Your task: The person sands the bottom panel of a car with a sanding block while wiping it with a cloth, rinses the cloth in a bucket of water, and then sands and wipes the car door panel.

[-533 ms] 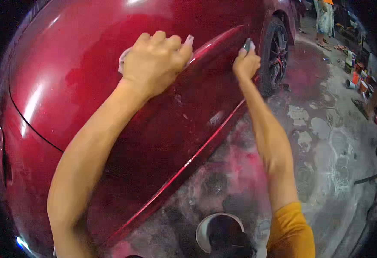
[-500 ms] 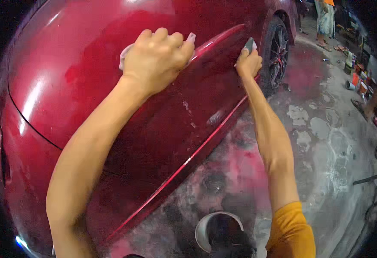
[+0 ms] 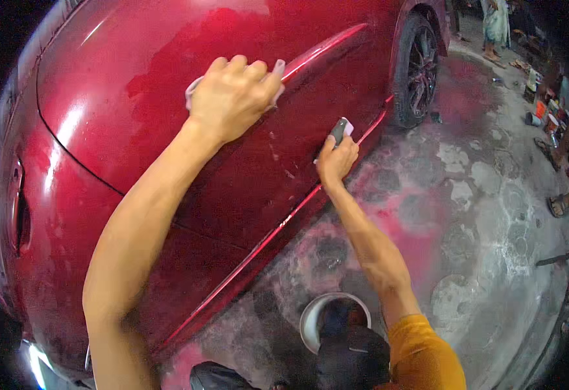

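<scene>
A glossy red car body (image 3: 122, 78) fills the left and middle of the head view, with a creased line across the door. My left hand (image 3: 236, 91) is closed on a pale pinkish cloth (image 3: 194, 91) resting on the panel beside the upper crease; its fingers hide most of the cloth. Lower and to the right, my right hand (image 3: 338, 156) grips a small dark grey block with a pale pad (image 3: 340, 130) against the lower door, just above the bright sill edge (image 3: 284, 221).
A dark-rimmed wheel (image 3: 419, 71) is at the back. A pale round bucket (image 3: 310, 313) sits below me on the stained concrete floor (image 3: 466, 208). At the right stand another person's legs (image 3: 495, 29), cans and bottles (image 3: 539, 110), plus a sandalled foot (image 3: 558, 205).
My right hand has moved down and left across the door with the block. My left hand stays near the crease with the cloth. The view has shifted slightly.
</scene>
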The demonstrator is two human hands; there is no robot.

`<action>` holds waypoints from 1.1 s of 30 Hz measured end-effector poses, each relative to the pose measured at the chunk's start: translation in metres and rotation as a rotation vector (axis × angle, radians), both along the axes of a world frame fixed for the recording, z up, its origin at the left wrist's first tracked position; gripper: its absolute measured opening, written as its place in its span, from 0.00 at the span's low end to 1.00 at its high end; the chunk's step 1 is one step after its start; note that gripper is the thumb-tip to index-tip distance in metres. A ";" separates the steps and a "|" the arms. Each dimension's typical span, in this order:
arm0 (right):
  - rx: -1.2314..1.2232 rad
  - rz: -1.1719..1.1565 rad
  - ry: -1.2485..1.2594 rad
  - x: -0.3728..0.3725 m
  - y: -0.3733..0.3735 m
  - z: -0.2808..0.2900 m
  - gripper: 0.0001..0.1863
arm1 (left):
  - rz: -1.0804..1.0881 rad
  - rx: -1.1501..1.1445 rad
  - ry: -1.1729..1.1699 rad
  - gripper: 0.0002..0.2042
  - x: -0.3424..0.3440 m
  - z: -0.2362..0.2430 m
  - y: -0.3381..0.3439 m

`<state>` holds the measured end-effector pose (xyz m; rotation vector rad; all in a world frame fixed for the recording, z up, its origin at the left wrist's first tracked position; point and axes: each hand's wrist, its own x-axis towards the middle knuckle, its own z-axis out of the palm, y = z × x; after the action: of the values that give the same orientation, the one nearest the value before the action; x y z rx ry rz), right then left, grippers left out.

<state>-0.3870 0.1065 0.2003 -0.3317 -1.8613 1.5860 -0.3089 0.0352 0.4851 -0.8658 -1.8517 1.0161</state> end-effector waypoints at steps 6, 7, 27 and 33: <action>0.351 0.291 0.860 0.127 -0.061 -0.015 0.28 | 0.026 -0.010 0.005 0.17 0.040 0.001 -0.020; 0.346 0.281 0.922 0.126 -0.061 -0.020 0.28 | 0.014 -0.016 0.000 0.18 0.047 0.002 -0.021; 0.124 0.045 0.487 0.053 -0.051 -0.005 0.22 | 0.087 0.018 0.016 0.16 0.116 -0.005 -0.072; 0.324 0.498 0.849 0.150 -0.082 -0.015 0.25 | 0.001 0.039 0.000 0.15 0.118 -0.002 -0.066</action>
<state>-0.2371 0.0246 0.1853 0.8806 -1.5031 1.3514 -0.1912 -0.0309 0.4835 -0.8415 -1.8663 0.9776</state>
